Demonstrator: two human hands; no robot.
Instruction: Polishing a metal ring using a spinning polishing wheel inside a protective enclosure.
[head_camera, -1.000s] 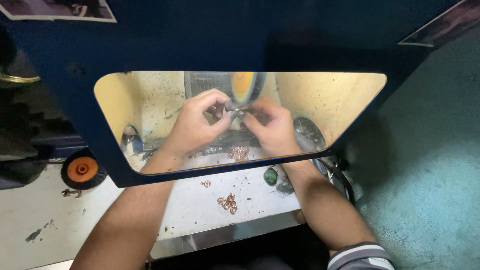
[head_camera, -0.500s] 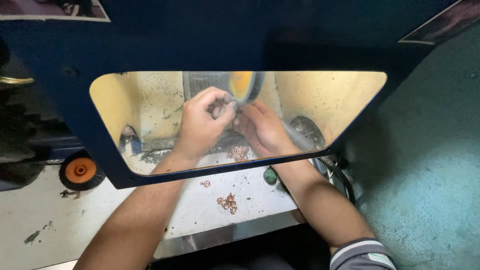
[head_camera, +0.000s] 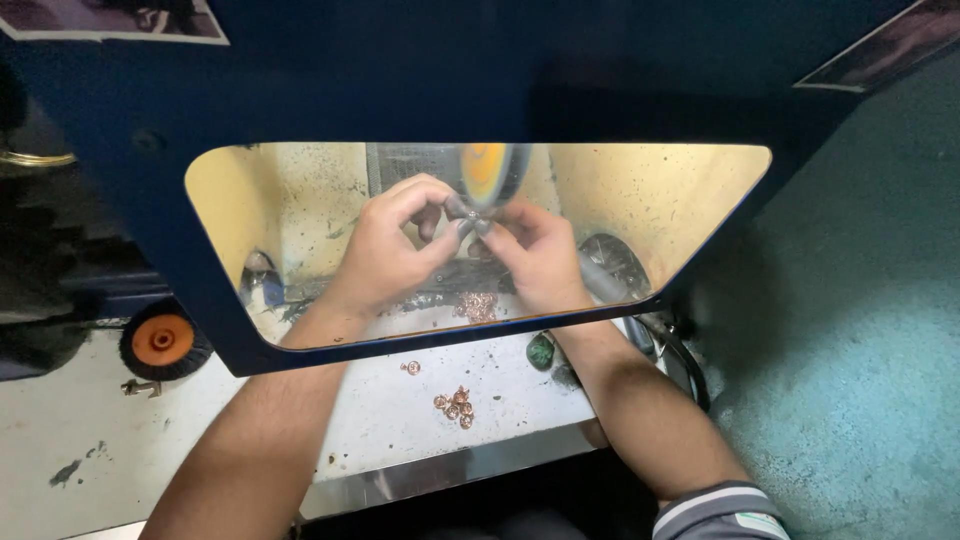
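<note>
Item: small metal piece (head_camera: 462, 213), greyish, pinched between both hands just beside the lower edge of the spinning wheel; too small and blurred to tell its exact shape.
Location: inside the lit opening of the dark blue hood (head_camera: 420, 90), above the white table (head_camera: 380, 420), roughly in the middle of the window.
Left hand (head_camera: 385, 250): fingers curled closed, thumb and forefinger tips gripping the piece from the left side.
Right hand (head_camera: 540, 255): fingers curled closed, tips meeting the left hand's at the piece and gripping it from the right.
Wheel (head_camera: 487, 172): yellow-orange disc, blurred, seen edge-on just above the fingertips; whether the piece touches it cannot be told.
Handling, judged: light and rigid, likely smooth and apt to slip; so small that only a fingertip pinch fits. It may warm and be tugged if pressed against the wheel.
Where to hold, judged: at its two outer ends, one per hand, leaving the middle bare toward the wheel and the fingertips away from the rim.
Loose stock: cluster of small copper-coloured rings (head_camera: 455, 406) on the table nearer the person; a single ring (head_camera: 411, 367) just apart; a further heap (head_camera: 477, 303) behind the hood's lower edge.
Other: green lump (head_camera: 541, 351) beside the right wrist; orange caster wheel (head_camera: 161, 339) at left.
</note>
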